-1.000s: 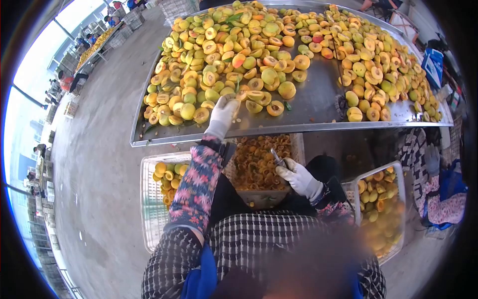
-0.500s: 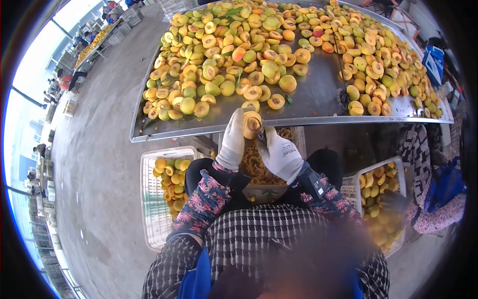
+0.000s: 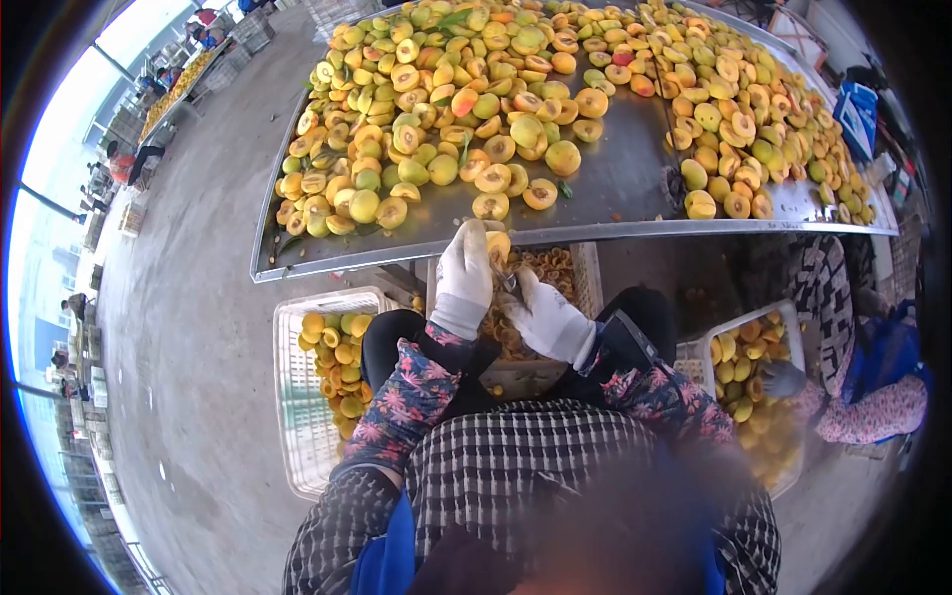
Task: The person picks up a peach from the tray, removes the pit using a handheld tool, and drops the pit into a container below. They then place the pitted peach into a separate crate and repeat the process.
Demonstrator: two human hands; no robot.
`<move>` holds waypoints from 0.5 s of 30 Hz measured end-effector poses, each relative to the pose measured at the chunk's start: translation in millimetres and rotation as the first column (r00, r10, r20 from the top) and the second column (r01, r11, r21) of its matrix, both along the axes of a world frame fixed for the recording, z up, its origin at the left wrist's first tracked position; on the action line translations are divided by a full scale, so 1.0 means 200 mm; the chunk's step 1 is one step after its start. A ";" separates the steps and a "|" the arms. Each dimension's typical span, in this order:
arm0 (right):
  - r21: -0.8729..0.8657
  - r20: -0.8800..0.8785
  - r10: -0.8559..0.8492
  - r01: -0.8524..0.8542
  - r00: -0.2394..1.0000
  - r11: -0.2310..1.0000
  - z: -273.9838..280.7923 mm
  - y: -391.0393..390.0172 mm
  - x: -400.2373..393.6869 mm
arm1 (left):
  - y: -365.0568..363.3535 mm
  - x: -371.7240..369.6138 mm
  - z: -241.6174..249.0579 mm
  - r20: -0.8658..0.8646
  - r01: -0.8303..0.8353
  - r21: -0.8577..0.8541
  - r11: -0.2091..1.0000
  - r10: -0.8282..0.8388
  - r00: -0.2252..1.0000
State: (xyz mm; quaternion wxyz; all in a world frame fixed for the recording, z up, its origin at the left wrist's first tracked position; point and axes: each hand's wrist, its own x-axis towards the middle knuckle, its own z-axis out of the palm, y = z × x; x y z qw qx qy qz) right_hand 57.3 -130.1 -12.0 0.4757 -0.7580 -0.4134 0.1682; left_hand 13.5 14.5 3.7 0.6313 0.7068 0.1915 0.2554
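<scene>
My left hand (image 3: 464,280), in a white glove, is closed on a halved yellow peach (image 3: 498,245) just off the table's near edge. Close below it, my gloved right hand (image 3: 548,319) grips a small metal tool (image 3: 511,284), mostly hidden by the fingers; its tip is near the peach half. Beneath both hands is a crate (image 3: 592,283) of brownish-orange peach scraps (image 3: 550,266). Right in front of me, more peach halves (image 3: 491,205) lie on the metal table (image 3: 625,188), many cut side up.
A white crate (image 3: 288,397) partly filled with peach halves stands left of my legs. On the right is another crate (image 3: 796,337) of peaches, with a co-worker's grey-gloved hand (image 3: 783,378) at its rim. The table's raised metal edge (image 3: 397,260) runs before me.
My right hand has tipped lower and the peach half has turned, showing less of its cut face. A co-worker's hand, blurred before, now shows clearly at the right crate. The view has shifted slightly.
</scene>
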 end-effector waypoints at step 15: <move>-0.013 -0.181 0.204 -0.210 0.962 0.978 0.02 -0.05 0.05 | 0.00 0.02 -0.06 0.254 0.054 -0.129 0.990 -0.019 0.967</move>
